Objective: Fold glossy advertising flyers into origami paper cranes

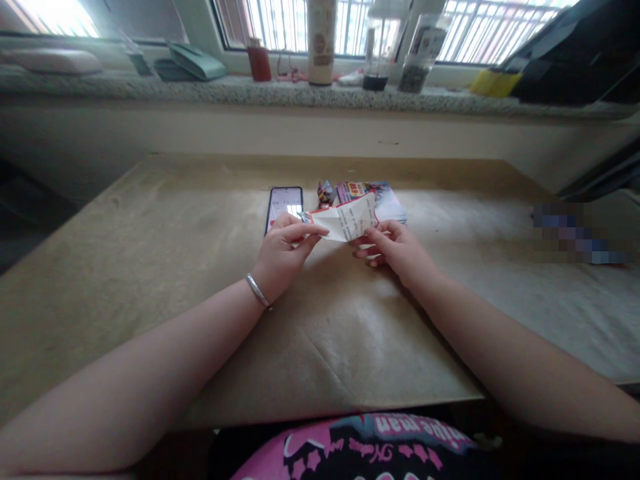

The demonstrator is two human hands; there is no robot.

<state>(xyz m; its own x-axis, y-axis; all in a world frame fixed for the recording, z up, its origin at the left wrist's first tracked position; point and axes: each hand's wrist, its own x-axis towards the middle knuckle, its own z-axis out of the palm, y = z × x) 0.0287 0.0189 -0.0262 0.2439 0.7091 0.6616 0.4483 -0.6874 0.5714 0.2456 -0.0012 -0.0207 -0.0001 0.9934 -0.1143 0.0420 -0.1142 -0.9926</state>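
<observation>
My left hand [284, 248], a silver bangle on its wrist, pinches the left end of a folded piece of white paper [347, 221] with a red edge. My right hand [397, 251] grips the paper's right lower edge, fingers curled. The paper is held just above the brown paper-covered table [150, 267]. Behind it lie a phone [284, 202] with its screen lit, a small folded colourful paper piece [325, 193] and a stack of printed colourful sheets [380, 197].
A stone windowsill [200, 90] runs along the back with a red cup [259, 63], a tall bottle [321, 41], jars and a teal pouch [197, 61]. A blurred object [580, 233] lies at the table's right. Dark bags sit at the upper right.
</observation>
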